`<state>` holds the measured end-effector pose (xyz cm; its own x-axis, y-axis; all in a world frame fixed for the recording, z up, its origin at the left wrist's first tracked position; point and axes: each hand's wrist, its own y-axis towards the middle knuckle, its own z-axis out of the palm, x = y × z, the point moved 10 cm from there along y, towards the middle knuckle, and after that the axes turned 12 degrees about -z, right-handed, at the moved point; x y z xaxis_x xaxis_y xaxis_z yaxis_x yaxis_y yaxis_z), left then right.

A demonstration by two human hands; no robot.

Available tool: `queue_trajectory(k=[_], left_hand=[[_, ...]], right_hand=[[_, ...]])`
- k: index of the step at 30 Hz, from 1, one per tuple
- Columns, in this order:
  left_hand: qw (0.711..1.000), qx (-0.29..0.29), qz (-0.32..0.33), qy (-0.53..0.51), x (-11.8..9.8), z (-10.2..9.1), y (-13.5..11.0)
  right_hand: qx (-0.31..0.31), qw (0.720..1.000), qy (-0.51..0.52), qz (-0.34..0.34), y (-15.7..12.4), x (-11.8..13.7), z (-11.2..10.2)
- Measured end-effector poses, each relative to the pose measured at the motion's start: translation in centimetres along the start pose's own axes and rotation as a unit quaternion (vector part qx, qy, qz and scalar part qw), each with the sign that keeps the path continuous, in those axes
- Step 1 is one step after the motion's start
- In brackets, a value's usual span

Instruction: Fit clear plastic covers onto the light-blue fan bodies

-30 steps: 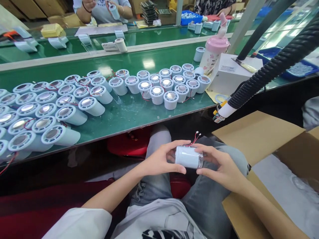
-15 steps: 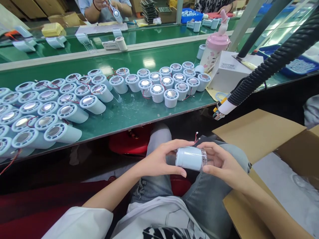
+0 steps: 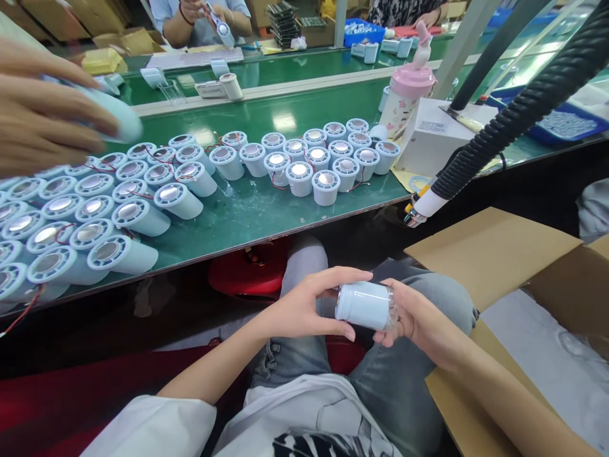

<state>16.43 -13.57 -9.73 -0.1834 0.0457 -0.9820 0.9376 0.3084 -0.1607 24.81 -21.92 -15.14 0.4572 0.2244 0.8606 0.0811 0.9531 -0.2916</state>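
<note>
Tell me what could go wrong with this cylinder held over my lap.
The white cylinder is held at its ends by the left hand and right hand over the lap; it could slip and fall. Another person's hand reaches over the rows of cylinders and might knock those lying near the green bench edge.

Grips with left hand [image 3: 304, 308] at lower centre of frame, index finger stretched above, thumb below. Cups with right hand [image 3: 423, 320] just beside, palm up. Reaches in with bare forearms from bottom corners.
</note>
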Motion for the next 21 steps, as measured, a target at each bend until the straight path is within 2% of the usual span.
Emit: queue_trajectory(k=[5,9,13,16,17,19,21], left_hand=[[0.999,0.01,0.035,-0.019,-0.5,0.2,-0.1],[0.998,0.009,0.064,-0.019,-1.0,0.3,-0.2],[0.999,-0.001,0.04,-0.003,-1.1,0.4,-0.2],[1.0,-0.009,-0.001,0.007,-0.9,0.4,-0.3],[1.0,-0.011,-0.018,0.001,-0.8,0.4,-0.3],[0.998,-0.019,-0.054,-0.027,-0.3,0.4,-0.3],[0.994,-0.025,-0.085,-0.071,0.3,0.2,-0.3]], right_hand=[[-0.013,0.999,0.038,0.029,-0.1,-0.9,0.4],[0.006,0.993,0.073,0.094,-0.5,-2.1,1.2],[0.024,0.984,0.101,0.144,-0.9,-2.5,2.1],[0.053,0.983,0.074,0.159,-1.1,-2.8,2.6],[0.06,0.989,0.035,0.127,-0.8,-2.4,2.4],[0.055,0.995,-0.08,-0.001,0.0,-0.4,1.4],[0.027,0.973,-0.179,-0.14,0.1,2.1,0.3]])
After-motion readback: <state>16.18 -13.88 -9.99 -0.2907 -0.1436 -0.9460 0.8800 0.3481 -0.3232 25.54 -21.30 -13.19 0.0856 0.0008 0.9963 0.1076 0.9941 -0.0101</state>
